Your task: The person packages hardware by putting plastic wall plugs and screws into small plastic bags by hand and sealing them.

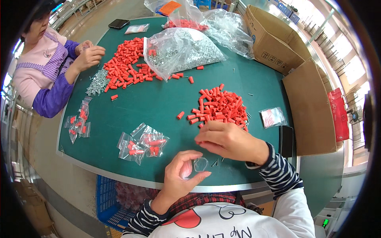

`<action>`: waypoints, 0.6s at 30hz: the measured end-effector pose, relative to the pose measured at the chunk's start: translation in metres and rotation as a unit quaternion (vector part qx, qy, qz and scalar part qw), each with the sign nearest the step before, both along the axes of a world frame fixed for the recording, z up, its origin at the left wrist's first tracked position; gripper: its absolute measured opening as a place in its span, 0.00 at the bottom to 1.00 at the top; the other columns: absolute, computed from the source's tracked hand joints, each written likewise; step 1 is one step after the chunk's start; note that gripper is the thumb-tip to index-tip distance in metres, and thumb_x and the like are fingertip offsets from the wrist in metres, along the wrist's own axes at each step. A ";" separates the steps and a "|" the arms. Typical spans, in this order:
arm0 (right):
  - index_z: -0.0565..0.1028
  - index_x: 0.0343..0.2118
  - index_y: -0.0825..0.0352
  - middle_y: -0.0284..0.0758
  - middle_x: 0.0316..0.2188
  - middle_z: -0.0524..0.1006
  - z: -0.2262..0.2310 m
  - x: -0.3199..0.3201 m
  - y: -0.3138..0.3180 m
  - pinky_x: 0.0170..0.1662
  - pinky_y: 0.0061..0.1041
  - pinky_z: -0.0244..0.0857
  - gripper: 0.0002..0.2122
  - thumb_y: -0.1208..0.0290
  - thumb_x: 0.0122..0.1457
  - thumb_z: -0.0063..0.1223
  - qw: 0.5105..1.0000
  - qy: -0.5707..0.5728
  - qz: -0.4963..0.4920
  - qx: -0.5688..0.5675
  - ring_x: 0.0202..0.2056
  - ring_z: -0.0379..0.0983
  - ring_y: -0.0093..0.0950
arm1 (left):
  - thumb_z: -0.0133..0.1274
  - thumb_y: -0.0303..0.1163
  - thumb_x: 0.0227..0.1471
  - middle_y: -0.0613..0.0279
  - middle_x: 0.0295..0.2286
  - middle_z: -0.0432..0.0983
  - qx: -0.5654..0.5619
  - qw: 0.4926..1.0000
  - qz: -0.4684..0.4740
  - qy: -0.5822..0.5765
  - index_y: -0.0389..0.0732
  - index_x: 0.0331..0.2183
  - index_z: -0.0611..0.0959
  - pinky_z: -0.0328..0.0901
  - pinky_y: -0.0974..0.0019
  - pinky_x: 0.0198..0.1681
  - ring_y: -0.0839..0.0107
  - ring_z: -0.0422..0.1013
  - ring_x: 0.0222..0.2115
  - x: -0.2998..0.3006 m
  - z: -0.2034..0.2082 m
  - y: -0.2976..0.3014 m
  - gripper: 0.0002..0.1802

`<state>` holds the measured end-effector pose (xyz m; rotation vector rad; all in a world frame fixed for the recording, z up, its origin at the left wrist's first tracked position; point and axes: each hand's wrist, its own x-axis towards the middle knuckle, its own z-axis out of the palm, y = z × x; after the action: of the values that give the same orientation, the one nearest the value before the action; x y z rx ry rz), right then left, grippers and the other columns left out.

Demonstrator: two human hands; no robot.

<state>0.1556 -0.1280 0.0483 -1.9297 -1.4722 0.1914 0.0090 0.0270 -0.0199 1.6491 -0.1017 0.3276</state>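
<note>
My left hand (179, 174) is curled around a small clear plastic bag (201, 164), whose mouth gapes between thumb and fingers. Just above and to its right, my right hand (232, 139) is closed with its fingertips down, pinching something red that looks like a red plastic cap (199, 142), mostly hidden. Beyond that hand lies a heap of red cone-shaped plastic caps (224, 104). A few loose screws (215, 162) rest beside the bag. Left of my left hand sit filled clear bags (137, 147) with red caps inside.
Across the green table (166, 103), a co-worker's hands (89, 55) hold something small near more red caps (129, 59) and screws (98, 82). A big clear sack of screws (186, 51) stands at the back. Cardboard boxes (309, 111) line the right; a blue crate (106, 198) sits below.
</note>
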 end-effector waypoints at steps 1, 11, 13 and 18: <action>0.78 0.38 0.70 0.39 0.35 0.76 0.009 -0.005 -0.004 0.37 0.31 0.72 0.10 0.79 0.51 0.59 1.000 0.012 0.005 0.001 0.36 0.76 0.35 | 0.71 0.21 0.36 0.56 0.42 0.75 0.007 1.000 0.006 0.006 0.35 0.42 0.77 0.66 0.74 0.37 0.77 0.70 0.36 0.000 0.000 0.000 0.29; 0.76 0.41 0.72 0.40 0.36 0.72 0.030 -0.036 -0.009 0.35 0.32 0.72 0.15 0.80 0.46 0.57 0.998 -0.021 0.054 -0.031 0.36 0.75 0.38 | 0.71 0.21 0.36 0.54 0.41 0.76 -0.023 0.998 0.030 0.041 0.34 0.43 0.76 0.69 0.65 0.45 0.66 0.74 0.40 0.000 0.000 -0.007 0.30; 0.75 0.42 0.72 0.40 0.37 0.72 0.033 -0.038 -0.009 0.37 0.32 0.72 0.16 0.80 0.47 0.56 0.999 -0.011 0.046 -0.021 0.38 0.75 0.39 | 0.71 0.21 0.36 0.54 0.41 0.76 -0.045 0.997 0.032 0.044 0.34 0.43 0.76 0.69 0.65 0.45 0.66 0.74 0.41 -0.002 -0.007 -0.008 0.30; 0.72 0.50 0.69 0.41 0.42 0.74 0.026 -0.028 -0.024 0.43 0.33 0.71 0.22 0.81 0.48 0.58 1.000 0.024 -0.017 0.008 0.41 0.74 0.39 | 0.71 0.21 0.37 0.53 0.42 0.76 -0.096 0.995 0.024 0.019 0.34 0.44 0.76 0.69 0.65 0.46 0.66 0.74 0.42 -0.001 -0.003 -0.005 0.29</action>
<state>0.1281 -0.1519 0.0738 -1.9239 -1.4050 0.2081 0.0076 0.0223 -0.0226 1.4679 -0.0015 0.3308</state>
